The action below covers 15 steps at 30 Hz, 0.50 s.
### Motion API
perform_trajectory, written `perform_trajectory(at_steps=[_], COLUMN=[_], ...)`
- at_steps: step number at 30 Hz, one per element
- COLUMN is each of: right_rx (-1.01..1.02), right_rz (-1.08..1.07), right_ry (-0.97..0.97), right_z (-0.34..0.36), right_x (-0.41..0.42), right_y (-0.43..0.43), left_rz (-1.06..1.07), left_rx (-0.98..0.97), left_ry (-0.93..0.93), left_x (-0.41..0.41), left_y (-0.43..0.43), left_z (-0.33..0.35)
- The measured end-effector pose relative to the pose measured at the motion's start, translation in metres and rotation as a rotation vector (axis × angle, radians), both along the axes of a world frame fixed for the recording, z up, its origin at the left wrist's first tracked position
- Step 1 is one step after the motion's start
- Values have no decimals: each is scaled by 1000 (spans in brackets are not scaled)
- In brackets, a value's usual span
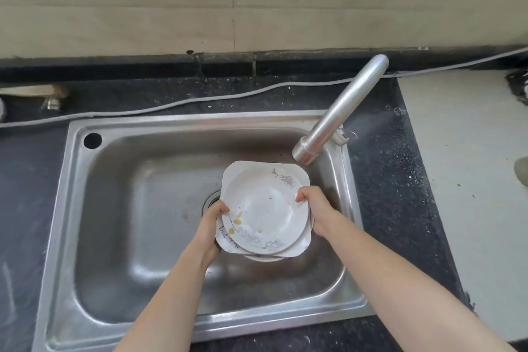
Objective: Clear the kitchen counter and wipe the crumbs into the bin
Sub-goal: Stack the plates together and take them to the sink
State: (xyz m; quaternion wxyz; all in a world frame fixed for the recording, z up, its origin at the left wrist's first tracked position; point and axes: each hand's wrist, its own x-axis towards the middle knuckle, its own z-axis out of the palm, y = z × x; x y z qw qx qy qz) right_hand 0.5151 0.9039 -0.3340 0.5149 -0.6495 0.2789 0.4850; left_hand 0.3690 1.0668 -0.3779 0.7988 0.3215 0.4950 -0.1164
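Plates [264,208]: stacked, flat, held over sink [114,237] | left hand [213,227], right hand [313,207]: fingers clamped on opposite rims | stack between hands, sink floor directly below.

I find one piece of writing only: a dark cursive line on the rim of the lower plate [225,237], at its near-left edge beside my left hand [210,227]. Script too small and slanted; I cannot read it. No other labels, brands or numbers legible.
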Motion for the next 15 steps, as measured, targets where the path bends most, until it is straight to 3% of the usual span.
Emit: perform_trajectory(at_steps=[10, 15], right_rx=[-104, -225], right_rz=[84, 273], right_ry=[-92, -323], right_z=[-9, 0], right_x=[17, 7], right_y=[5, 3], left_rz=[148, 44], left_rx=[-84, 186], left_ry=[-45, 167], left_x=[12, 19], left_y=[-11, -18], left_z=[-8, 11])
